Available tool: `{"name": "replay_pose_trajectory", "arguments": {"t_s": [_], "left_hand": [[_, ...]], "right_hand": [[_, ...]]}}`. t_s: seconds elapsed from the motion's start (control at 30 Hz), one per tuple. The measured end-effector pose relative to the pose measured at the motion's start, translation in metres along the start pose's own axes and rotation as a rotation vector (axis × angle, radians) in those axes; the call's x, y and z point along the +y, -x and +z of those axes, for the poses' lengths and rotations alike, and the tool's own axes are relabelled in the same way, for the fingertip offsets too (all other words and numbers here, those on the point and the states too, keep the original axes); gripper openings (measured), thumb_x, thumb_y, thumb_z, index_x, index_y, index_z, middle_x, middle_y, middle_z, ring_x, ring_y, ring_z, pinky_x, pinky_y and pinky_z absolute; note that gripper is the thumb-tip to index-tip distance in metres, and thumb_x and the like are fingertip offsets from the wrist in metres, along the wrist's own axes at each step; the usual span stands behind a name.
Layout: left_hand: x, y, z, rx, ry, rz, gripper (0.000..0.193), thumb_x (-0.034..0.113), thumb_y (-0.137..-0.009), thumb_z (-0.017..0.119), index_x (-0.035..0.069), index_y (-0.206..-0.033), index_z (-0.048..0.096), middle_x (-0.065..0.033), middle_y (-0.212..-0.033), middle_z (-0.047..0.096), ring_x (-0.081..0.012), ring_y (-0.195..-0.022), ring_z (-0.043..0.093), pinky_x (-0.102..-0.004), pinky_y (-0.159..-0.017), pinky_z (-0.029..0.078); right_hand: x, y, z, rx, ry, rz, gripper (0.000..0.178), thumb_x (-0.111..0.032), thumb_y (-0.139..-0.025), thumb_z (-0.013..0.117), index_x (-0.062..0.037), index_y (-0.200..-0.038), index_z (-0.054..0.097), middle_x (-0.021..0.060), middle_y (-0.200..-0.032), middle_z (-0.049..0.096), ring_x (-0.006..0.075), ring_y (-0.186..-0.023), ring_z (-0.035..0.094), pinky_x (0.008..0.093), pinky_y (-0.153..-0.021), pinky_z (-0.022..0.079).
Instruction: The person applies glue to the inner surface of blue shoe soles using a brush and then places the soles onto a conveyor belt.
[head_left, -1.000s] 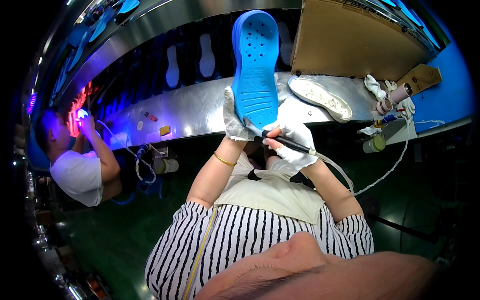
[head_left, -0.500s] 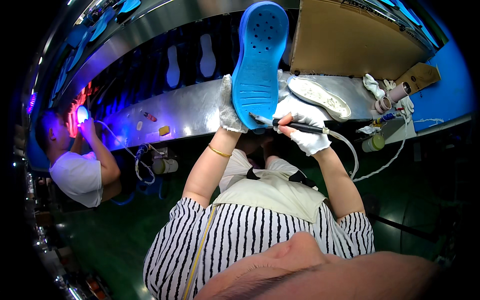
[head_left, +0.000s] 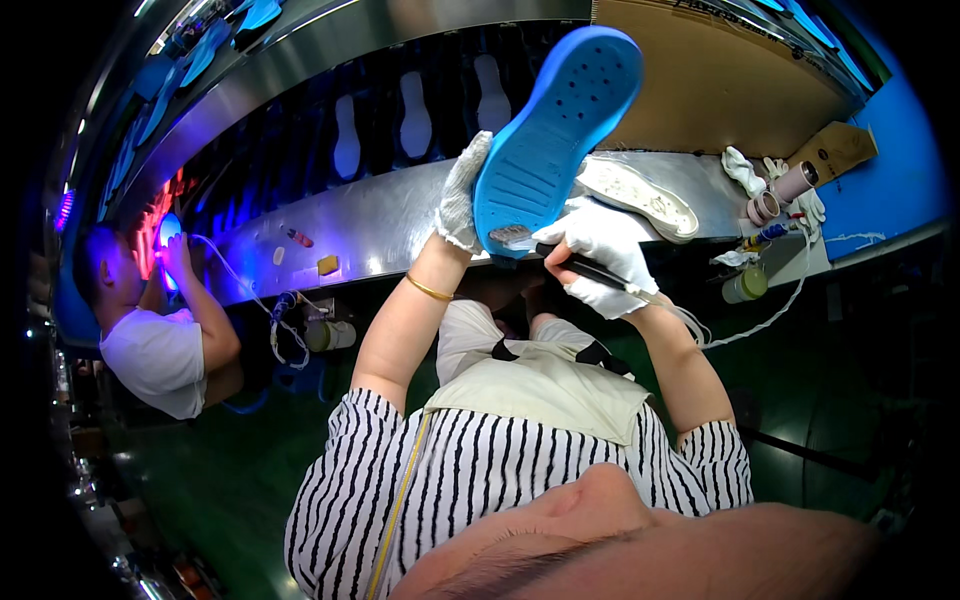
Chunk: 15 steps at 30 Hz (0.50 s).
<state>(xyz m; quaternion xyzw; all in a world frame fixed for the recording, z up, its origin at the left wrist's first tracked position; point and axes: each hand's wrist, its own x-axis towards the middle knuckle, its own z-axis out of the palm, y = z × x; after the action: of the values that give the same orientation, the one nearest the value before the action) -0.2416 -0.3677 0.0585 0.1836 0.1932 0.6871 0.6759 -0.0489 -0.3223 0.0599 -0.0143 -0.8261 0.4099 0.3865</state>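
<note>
Left hand (head_left: 462,195), white glove, grip closed around the left edge of the blue shoe sole (head_left: 555,125), holding it up above the steel surface (head_left: 370,215), toe pointing far-right. A second ago the sole stood nearly upright; now it is tilted to the right and raised higher. Right hand (head_left: 600,245), also gloved, fingers pinched around a dark-handled brush (head_left: 570,262); bristles touch the sole's near heel end. Earlier the brush sat lower right, so the hand has moved in onto the heel: brushing looks underway at that end. A cord runs from the brush to the right. White sole (head_left: 640,195) lies on the surface just right of the hands. Tape rolls (head_left: 780,195) far right. Another person (head_left: 160,340) works at far left under purple light.
</note>
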Motion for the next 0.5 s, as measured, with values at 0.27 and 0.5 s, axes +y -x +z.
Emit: {"name": "replay_pose_trajectory", "arguments": {"t_s": [0.27, 0.5], "left_hand": [[0.007, -0.020, -0.008, 0.112, -0.331, -0.298, 0.038, 0.035, -0.089, 0.055, 0.001, -0.106, 0.061, -0.0133, -0.094, 0.065, -0.0192, -0.078, 0.066, -0.0316, -0.070, 0.056], [-0.002, -0.029, -0.002, 0.015, -0.440, -0.470, 0.046, 0.037, -0.090, 0.052, 0.003, -0.121, 0.053, -0.0135, -0.103, 0.063, -0.0203, -0.085, 0.065, -0.0325, -0.071, 0.056]], "right_hand": [[0.017, 0.001, 0.000, -0.193, -0.128, 0.303, 0.011, 0.001, -0.066, 0.065, -0.0053, -0.074, 0.062, 0.0081, -0.082, 0.064, 0.0190, -0.080, 0.061, 0.0290, -0.071, 0.049], [0.016, -0.001, -0.018, -0.134, -0.298, 0.436, 0.008, 0.002, -0.066, 0.063, -0.0034, -0.072, 0.061, 0.0071, -0.080, 0.064, 0.0183, -0.081, 0.061, 0.0292, -0.074, 0.048]]}}
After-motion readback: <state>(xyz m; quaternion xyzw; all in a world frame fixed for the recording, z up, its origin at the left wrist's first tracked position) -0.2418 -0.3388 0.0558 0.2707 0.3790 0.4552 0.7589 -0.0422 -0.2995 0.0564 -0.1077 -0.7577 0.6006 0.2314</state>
